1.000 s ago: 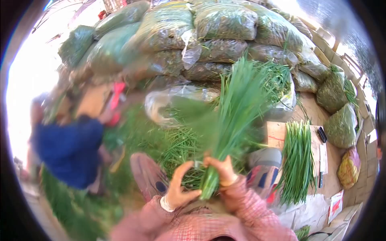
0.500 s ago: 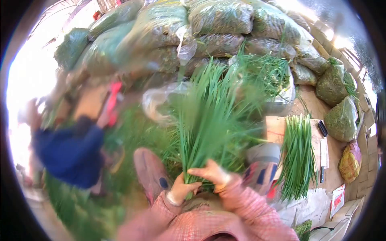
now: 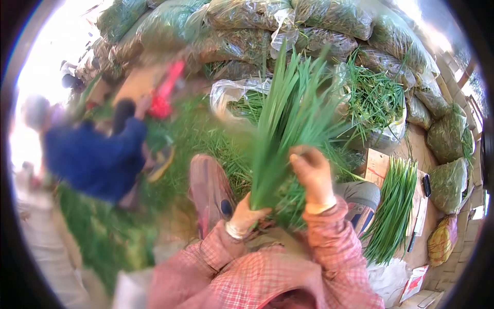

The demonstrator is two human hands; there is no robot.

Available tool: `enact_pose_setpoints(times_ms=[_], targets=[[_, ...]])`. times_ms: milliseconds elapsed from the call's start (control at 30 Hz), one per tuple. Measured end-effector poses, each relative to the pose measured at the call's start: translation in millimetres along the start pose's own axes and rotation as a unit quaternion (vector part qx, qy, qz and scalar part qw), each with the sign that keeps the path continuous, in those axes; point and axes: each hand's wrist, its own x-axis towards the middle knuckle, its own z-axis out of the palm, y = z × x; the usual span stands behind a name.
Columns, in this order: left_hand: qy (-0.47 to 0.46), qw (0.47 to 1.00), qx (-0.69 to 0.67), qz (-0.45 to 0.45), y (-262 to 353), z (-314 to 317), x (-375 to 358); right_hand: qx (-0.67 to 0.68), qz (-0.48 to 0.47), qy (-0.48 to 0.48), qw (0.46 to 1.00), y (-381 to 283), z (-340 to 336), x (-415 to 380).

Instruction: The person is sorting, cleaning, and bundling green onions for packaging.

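Bunch of chives (image 3: 288,118) upright at frame center, fanning toward 12. Left hand (image 3: 246,215) grip clamped round its base. Right hand (image 3: 311,175) at 3, fingers raised against leaves, grip unclear.

A: The left hand (image 3: 246,216) grips a bunch of chives (image 3: 288,123) at its base, blades fanning upward, slightly blurred.

B: And the right hand (image 3: 311,172) sits higher, fingers in among the blades, wrist in a pink checked sleeve (image 3: 334,242).

A: To the right, a second bundle (image 3: 393,211) lies flat on cardboard (image 3: 376,164), a knife (image 3: 418,219) just beside it.

B: Behind, stacked sacks (image 3: 247,31) of greens, and an open plastic bag (image 3: 231,95) with more cuttings inside.

A: On the left a person in blue (image 3: 90,157) crouches over loose greens, blurred, with something red (image 3: 167,92) near them.

B: A yellow net bag (image 3: 441,241) sits at the far right edge.
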Motion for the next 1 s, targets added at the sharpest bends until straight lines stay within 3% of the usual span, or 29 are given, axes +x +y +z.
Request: enact_pose_setpoints(times_ms=[167, 300, 400, 600, 700, 800, 900, 967, 1000], targets=[[0.025, 0.999, -0.030, -0.034, -4, -1, 0, -0.011, 0.052, -0.003, 0.999, 0, 5, 5], [-0.061, 0.988, -0.092, -0.104, 7, -8, 6, -0.034, 0.049, -0.016, 0.998, -10, 0, -3], [-0.130, 0.981, -0.087, -0.115, 23, -5, 10, -0.067, -0.040, -0.007, 0.997, -16, -17, 8], [-0.194, 0.955, -0.168, -0.151, 17, 0, 18, -0.071, -0.048, -0.006, 0.996, -30, -29, 22], [-0.212, 0.902, -0.331, -0.179, 12, 2, 15, -0.090, -0.085, 0.001, 0.992, -30, -27, 9], [-0.175, 0.871, -0.411, -0.203, 1, -5, 20, -0.090, -0.165, -0.040, 0.981, -13, -21, -25], [-0.130, 0.917, -0.337, -0.171, 10, -14, 24, -0.264, -0.281, -0.114, 0.916, 5, -23, -51], [-0.104, 0.923, -0.335, -0.156, 5, -22, 24, -0.279, -0.314, -0.132, 0.898, 18, -19, -59], [-0.086, 0.919, -0.351, -0.156, -4, -25, 25, -0.243, -0.279, -0.110, 0.923, 21, -19, -58]])
